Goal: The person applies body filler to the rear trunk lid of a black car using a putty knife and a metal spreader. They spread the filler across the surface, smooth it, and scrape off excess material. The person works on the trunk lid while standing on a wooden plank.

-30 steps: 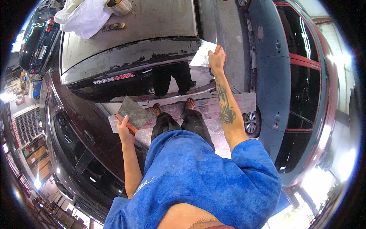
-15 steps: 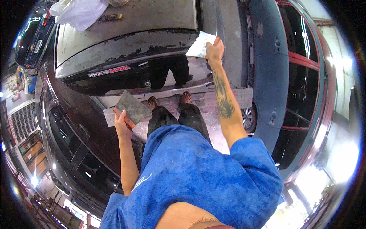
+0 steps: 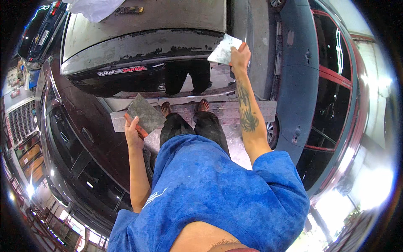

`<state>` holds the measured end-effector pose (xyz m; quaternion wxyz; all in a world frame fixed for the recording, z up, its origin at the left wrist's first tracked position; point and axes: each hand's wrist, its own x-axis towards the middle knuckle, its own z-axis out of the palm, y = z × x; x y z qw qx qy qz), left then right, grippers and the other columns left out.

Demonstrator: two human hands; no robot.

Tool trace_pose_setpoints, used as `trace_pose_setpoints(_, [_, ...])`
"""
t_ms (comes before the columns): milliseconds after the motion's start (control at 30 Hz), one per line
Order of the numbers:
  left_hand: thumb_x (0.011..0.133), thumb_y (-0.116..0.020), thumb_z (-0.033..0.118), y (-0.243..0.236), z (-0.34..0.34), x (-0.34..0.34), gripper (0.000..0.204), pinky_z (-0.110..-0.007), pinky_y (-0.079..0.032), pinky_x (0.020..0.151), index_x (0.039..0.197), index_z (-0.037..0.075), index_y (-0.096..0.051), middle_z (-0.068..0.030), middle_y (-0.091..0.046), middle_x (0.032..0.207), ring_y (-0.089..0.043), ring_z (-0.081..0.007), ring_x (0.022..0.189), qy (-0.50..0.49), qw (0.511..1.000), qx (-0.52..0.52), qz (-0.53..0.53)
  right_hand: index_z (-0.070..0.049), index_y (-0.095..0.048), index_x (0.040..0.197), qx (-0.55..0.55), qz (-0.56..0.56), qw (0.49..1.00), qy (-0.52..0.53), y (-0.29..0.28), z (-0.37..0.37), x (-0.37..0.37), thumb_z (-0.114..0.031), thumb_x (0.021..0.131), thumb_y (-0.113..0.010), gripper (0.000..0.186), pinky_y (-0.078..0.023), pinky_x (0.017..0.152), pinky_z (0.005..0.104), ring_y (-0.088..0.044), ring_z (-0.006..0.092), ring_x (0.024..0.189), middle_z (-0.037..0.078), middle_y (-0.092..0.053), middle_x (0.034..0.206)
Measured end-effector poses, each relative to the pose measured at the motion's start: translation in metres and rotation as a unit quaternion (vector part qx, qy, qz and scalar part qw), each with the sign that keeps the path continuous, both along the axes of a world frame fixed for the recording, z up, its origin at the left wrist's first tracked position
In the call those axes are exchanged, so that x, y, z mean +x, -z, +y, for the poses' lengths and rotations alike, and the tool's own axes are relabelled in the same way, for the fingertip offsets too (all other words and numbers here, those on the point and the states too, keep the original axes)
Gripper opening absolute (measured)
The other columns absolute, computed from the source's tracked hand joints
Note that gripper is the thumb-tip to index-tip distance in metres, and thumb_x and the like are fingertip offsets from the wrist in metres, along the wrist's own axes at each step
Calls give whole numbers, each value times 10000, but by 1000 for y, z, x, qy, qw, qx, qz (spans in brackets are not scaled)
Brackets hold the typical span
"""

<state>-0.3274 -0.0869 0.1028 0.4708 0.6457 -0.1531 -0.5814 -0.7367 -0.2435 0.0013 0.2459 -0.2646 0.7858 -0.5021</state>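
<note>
In front of me is a vehicle with a broad grey top [image 3: 168, 19] and a grey edge band [image 3: 130, 47] mottled with black patches. Below that, its glossy black panel [image 3: 147, 77] reflects my legs. My right hand [image 3: 240, 59] grips a wide putty knife [image 3: 220, 50] by its orange handle, the bright blade at the right end of the edge band; whether it touches cannot be made out. Lower left, away from the vehicle, my left hand [image 3: 133, 132] is closed round the orange handle of a second putty knife [image 3: 145, 114], its grey blade slanting up and inward.
I stand barefoot on a raised grey plank [image 3: 226, 111]. A dark car [image 3: 75, 126] is close on my left, a blue-grey car [image 3: 296, 84] with red window frames on my right. A white plastic bag [image 3: 96, 8] and a small tool [image 3: 129, 9] lie on the grey top.
The view has shifted slightly, so the vehicle sits a little higher in it. Both hands keep hold of their putty knives; the right one's blade is tilted slightly differently.
</note>
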Motion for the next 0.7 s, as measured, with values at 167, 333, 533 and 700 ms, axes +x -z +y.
trace_pose_setpoints(167, [921, -585, 121, 9, 4, 7, 360, -259, -447, 373, 1251, -12, -529, -35, -647, 763, -516, -125, 389, -6, 1000, 3, -15, 28, -538, 865, -9, -30, 998, -52, -5, 6, -2, -43, 760, -599, 140, -514, 476, 392, -632, 285, 572, 149, -616, 772])
trace_pose_setpoints(333, [916, -579, 116, 15, 1, 3, 379, -304, -551, 700, 1274, 9, -513, -71, -656, 1062, -658, -163, 806, 33, 997, -46, 50, -19, -469, 797, -2, -90, 994, -60, -12, 4, -2, -59, 779, -642, 179, -431, 350, 364, -529, 207, 458, 83, -510, 698])
trace_pose_setpoints(533, [906, -599, 134, 3, -2, 2, 345, -248, -487, 536, 1238, 52, -553, -10, -633, 885, -584, -106, 584, 47, 999, 11, -4, -19, -544, 842, -45, 1, 989, -144, -12, -3, -2, -45, 787, -626, 102, -420, 369, 317, -564, 175, 529, 84, -589, 760])
trace_pose_setpoints(700, [901, -609, 134, 0, 0, -1, 360, -233, -434, 410, 1246, 50, -546, -2, -632, 833, -525, -87, 459, 11, 1000, 1, -10, -14, -585, 902, -33, -131, 980, -144, -10, -8, 3, -79, 776, -651, 156, -420, 358, 321, -545, 157, 528, 77, -601, 780])
